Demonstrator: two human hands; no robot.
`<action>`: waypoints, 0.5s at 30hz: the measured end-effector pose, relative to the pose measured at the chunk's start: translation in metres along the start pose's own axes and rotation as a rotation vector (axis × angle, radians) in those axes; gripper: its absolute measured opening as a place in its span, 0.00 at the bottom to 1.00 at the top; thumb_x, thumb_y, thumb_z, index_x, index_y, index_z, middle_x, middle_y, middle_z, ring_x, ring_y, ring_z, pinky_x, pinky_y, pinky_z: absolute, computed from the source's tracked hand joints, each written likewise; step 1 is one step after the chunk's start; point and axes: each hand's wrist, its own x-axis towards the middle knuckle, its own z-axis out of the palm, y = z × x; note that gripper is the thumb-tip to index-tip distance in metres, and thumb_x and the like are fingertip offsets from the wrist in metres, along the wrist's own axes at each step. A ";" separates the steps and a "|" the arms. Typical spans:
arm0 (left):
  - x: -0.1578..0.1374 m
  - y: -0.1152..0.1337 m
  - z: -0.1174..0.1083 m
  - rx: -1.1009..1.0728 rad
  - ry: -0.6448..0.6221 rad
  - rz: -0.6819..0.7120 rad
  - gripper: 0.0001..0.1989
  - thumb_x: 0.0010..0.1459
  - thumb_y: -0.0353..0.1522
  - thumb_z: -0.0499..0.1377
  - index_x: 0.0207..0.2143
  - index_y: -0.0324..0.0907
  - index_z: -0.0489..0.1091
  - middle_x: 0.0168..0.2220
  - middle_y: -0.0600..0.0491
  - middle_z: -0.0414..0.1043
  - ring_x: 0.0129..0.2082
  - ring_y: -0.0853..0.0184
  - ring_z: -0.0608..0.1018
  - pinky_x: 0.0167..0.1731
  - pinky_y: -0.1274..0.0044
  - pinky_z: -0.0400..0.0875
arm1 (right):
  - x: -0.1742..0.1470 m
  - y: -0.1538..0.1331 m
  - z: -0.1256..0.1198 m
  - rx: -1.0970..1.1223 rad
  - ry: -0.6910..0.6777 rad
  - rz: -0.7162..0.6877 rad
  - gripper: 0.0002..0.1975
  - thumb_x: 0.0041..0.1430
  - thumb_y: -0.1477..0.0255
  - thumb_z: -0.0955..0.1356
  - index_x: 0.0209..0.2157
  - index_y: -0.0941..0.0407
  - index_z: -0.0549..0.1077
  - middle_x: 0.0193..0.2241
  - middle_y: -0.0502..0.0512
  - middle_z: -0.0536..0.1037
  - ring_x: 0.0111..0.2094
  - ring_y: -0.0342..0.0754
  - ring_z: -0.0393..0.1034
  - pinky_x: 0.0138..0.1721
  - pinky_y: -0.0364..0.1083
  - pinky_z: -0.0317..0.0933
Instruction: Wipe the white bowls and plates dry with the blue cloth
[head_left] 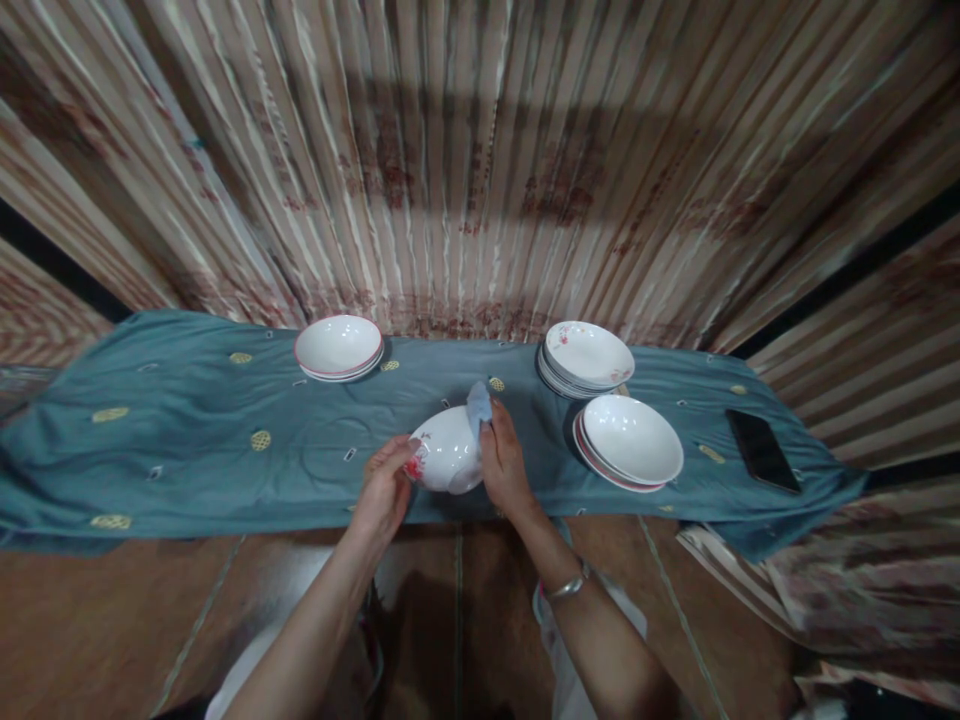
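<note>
Between my hands is a white plate (448, 452) with a red flower print, held above the near part of the cloth-covered table. My left hand (385, 484) grips its left rim, thumb on top by the red flower. A pale blue cloth (479, 405) is pinched in my right hand (501, 460) and pressed against the plate's right rim. The fingers of my right hand are partly hidden behind the cloth and plate.
A small stack of red-rimmed white bowls (339, 346) stands at the back left. Flower-printed plates (589, 354) are stacked back right, with stacked white bowls (634, 440) nearer. A black phone (762, 450) lies farther right on the teal tablecloth (202, 430). A curtain (465, 180) hangs behind.
</note>
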 end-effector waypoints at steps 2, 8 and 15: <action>0.001 0.000 -0.001 -0.007 0.006 0.000 0.15 0.27 0.33 0.71 0.21 0.37 0.73 0.19 0.55 0.73 0.19 0.74 0.70 0.24 0.80 0.63 | 0.000 0.002 0.001 0.022 0.007 0.031 0.24 0.67 0.64 0.54 0.59 0.60 0.62 0.58 0.67 0.66 0.60 0.53 0.59 0.61 0.58 0.53; 0.002 0.000 -0.005 -0.010 -0.014 0.005 0.13 0.30 0.32 0.71 0.21 0.37 0.73 0.20 0.55 0.73 0.19 0.73 0.71 0.24 0.80 0.64 | 0.001 0.006 0.004 0.026 0.032 0.053 0.23 0.67 0.63 0.54 0.58 0.57 0.64 0.55 0.64 0.70 0.57 0.51 0.63 0.59 0.54 0.57; 0.004 0.001 -0.003 -0.002 -0.021 0.011 0.15 0.29 0.33 0.72 0.22 0.38 0.75 0.21 0.54 0.74 0.21 0.72 0.72 0.25 0.80 0.64 | 0.002 0.009 0.005 0.026 0.036 0.089 0.22 0.67 0.65 0.54 0.56 0.57 0.66 0.51 0.63 0.73 0.53 0.52 0.68 0.55 0.53 0.61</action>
